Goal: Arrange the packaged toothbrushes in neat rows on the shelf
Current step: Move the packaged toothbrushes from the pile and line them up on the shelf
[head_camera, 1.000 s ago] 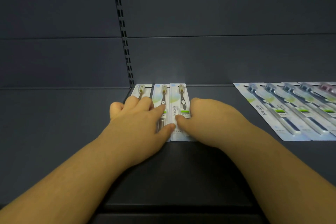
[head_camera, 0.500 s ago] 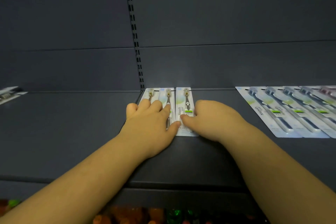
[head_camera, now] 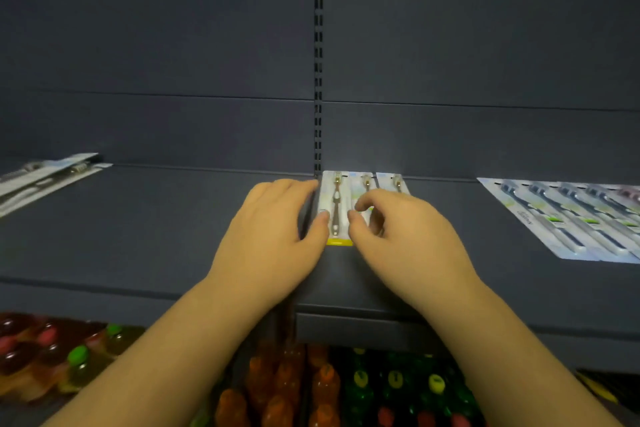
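Note:
Three packaged toothbrushes lie side by side at the back of the dark shelf, by the slotted upright. The leftmost pack, with a yellow front edge, shows between my hands. My left hand lies flat against its left side, thumb tip on the pack. My right hand rests over the middle pack and the right pack, fingers curled, thumb and forefinger touching the leftmost pack's right edge. Whether either hand truly grips a pack is unclear.
A row of several blue-handled toothbrush packs lies fanned at the right. More packs lie loosely at the far left. Below the shelf lip stand coloured bottles. The slotted upright splits the back wall.
The view has shifted left and down, showing the lower shelf of bottles. My left hand has slid off the packs to their left side; my right hand now covers the middle and right packs.

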### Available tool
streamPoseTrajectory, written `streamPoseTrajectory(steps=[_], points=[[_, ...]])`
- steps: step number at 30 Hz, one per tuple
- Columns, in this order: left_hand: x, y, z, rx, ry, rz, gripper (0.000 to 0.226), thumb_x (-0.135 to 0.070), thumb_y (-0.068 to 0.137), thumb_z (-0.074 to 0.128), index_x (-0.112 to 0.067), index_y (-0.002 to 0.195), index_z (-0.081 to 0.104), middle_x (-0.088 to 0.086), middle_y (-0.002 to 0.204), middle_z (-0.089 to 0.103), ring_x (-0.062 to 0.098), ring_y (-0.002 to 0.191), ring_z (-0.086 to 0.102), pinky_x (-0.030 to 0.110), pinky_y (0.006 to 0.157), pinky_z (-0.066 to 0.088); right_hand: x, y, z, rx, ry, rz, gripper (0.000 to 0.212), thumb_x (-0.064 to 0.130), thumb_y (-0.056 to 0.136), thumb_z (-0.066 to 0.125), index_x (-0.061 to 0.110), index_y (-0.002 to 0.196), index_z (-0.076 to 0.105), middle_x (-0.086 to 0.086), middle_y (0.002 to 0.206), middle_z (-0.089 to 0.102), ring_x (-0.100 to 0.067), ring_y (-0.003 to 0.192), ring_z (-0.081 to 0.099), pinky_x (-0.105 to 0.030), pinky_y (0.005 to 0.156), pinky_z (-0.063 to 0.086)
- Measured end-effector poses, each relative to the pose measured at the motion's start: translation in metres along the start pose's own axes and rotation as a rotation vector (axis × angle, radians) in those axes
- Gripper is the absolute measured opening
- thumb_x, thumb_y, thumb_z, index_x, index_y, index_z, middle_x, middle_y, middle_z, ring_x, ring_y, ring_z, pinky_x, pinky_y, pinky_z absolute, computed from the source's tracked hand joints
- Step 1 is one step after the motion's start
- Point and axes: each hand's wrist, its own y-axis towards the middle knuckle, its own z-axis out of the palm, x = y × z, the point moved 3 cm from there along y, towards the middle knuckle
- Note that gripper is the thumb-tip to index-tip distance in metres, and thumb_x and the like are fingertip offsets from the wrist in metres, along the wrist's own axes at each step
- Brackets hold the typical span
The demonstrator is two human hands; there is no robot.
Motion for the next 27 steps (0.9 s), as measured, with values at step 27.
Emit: streamPoseTrajectory(steps=[27], points=[[0.359, -0.194, -0.251, -0.026, 0.321, -0.388, 0.062, -0.054, 0.089, 0.046, -0.029, 0.145, 0.038, -0.010, 0.137, 0.048, 0.012, 0.127, 0.039, 0.029, 0.103, 0.036, 0.394, -0.008, 0.219, 0.144, 0.170, -0.381, 0.038, 0.041, 0.093, 0.057, 0.027, 0.129, 0.056, 0.018, 0.126, 0.047, -0.003, 0.117, 0.044, -0.018, 0.086, 0.035]])
